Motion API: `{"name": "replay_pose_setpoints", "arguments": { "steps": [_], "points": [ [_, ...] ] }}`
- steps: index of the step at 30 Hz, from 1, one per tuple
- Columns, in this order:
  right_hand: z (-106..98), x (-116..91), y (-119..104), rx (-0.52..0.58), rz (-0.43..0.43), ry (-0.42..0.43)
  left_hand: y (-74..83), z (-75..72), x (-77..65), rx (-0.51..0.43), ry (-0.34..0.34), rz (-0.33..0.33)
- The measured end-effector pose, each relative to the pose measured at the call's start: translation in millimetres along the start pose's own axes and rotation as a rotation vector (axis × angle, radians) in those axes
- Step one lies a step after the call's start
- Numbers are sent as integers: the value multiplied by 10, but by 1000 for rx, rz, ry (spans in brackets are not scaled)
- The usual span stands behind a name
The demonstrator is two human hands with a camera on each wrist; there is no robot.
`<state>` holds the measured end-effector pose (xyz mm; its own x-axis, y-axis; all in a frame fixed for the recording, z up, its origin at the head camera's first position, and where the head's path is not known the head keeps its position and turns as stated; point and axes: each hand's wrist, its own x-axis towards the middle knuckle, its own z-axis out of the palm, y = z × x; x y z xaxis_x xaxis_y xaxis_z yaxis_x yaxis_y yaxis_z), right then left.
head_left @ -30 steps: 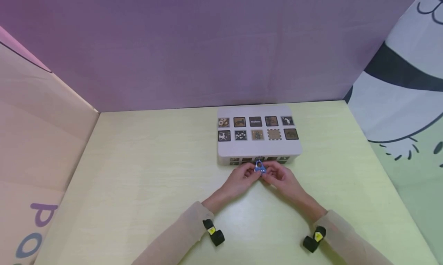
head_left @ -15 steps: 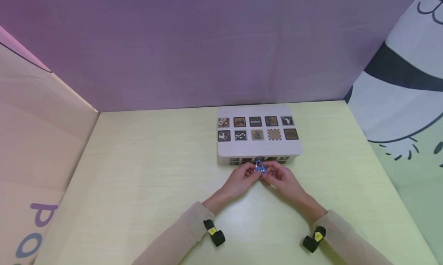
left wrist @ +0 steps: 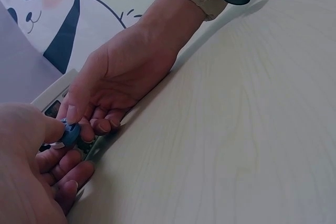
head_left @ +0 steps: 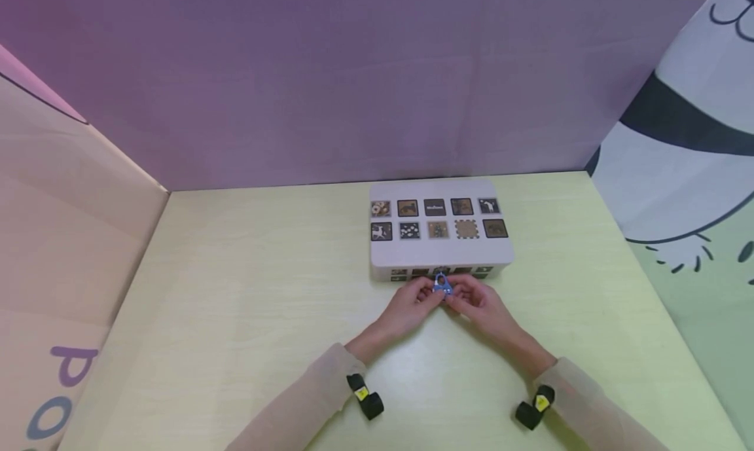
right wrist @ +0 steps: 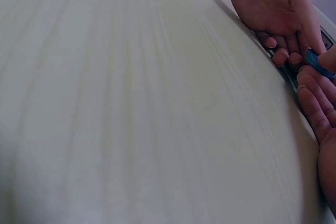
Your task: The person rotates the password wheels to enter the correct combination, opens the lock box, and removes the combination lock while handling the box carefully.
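Note:
Both hands meet at the front of a white box (head_left: pixel 436 252) printed with small square pictures. Between their fingertips is a small blue padlock (head_left: pixel 443 286), its loop facing the box front. My left hand (head_left: pixel 409 306) pinches the padlock from the left, and my right hand (head_left: pixel 484 309) pinches it from the other side. In the left wrist view, thumbs press the blue body (left wrist: pixel 70 135) from above while other fingers curl beneath. The right wrist view shows only part of the padlock (right wrist: pixel 317 63) at the right edge. Fingers hide whether its loop passes through the box's front.
The box stands shut on a pale wooden table (head_left: pixel 265 294), close to a purple back wall (head_left: pixel 330 84). A cream panel (head_left: pixel 71 228) borders the left side, and a panda-printed panel (head_left: pixel 695 176) borders the right. Black camera straps sit on both sleeves.

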<state>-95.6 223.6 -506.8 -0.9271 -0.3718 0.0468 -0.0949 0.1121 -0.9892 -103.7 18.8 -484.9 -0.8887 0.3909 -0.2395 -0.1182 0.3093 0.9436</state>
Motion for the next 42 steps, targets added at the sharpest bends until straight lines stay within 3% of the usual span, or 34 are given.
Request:
{"name": "replay_pose_setpoints", "arguments": {
  "steps": [42],
  "points": [
    [9, 8, 18, -2, -7, 5, 0, -22, -1, 26, -13, 7]
  ]
}}
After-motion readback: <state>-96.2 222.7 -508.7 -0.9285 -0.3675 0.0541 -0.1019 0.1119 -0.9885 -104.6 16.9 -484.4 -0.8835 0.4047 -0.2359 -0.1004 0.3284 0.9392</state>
